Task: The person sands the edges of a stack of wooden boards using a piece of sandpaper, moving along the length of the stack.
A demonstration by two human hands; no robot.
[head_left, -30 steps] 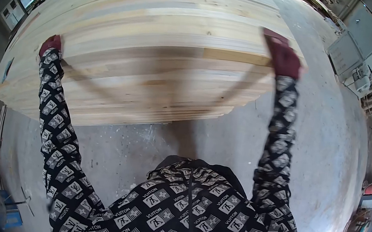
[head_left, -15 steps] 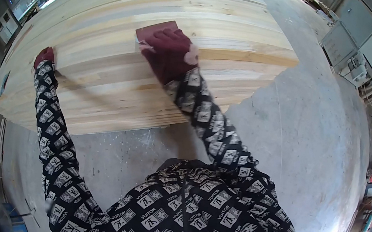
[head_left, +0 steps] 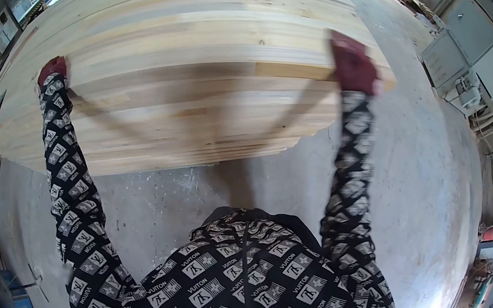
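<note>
A: Entry 1, hands pls.
B: Left hand (head_left: 53, 69): red glove, planted on the top panel (head_left: 197, 54) at its left edge. It's too small in view to tell whether the fingers are flat or hooked over. Right hand (head_left: 351, 65): red glove, on the same panel at its right corner, arm out straight. It's motion-blurred and may have sth dark pressed under the palm. Can't tell how far it's closed.
A: Entry 2, the panel?
B: Pale jointed wood, the uppermost of a stack of panels (head_left: 154, 142) w/ stepped edges. It's right in front of the person, above the concrete floor (head_left: 427, 196). The support is hidden.
A: Risks?
B: My read: the right hand sits at the very corner, so a hard push could run it off the edge, meaning splinters or a lurch fwd. The sheets aren't flush, so the top one might skid if the left hand eases.
A: Containers?
B: One grey cabinet (head_left: 459, 51), upper right by the wall, doors closed, contents not visible. Also a blue boxy item (head_left: 13, 294), lower left, too cropped to say what's in it.
</note>
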